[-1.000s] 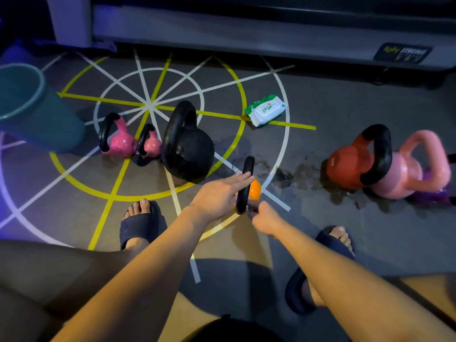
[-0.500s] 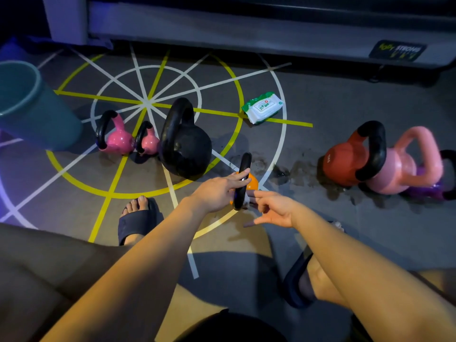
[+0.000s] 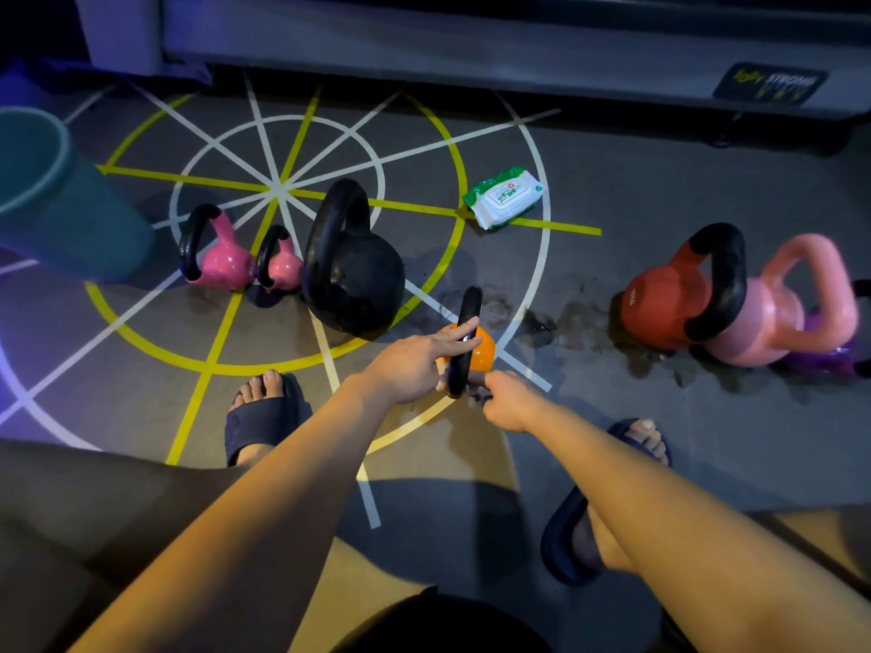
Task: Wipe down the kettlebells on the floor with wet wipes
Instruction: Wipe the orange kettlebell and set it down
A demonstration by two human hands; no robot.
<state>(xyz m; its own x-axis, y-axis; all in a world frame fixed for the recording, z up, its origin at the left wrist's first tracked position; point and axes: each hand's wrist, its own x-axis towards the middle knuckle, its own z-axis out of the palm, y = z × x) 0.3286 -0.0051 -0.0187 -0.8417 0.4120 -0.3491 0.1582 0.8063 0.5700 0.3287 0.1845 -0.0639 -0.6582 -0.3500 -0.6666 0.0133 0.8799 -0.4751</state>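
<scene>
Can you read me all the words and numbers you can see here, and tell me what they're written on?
"STRONG": on the dark sticker on the grey machine base. The yellow letters beside and below it are too blurred to read.
Wet wipes pack: printed label with a small red badge, text too small to read.
Red kettlebell: small white marking on its side, too small to read.
Nothing else readable.

The dim grey floor (image 3: 660, 190) bears a wheel of yellow and white lines (image 3: 188, 178), damp patches (image 3: 582, 318), a teal bin (image 3: 70, 219) and a grey machine base (image 3: 424, 49) behind.
</scene>
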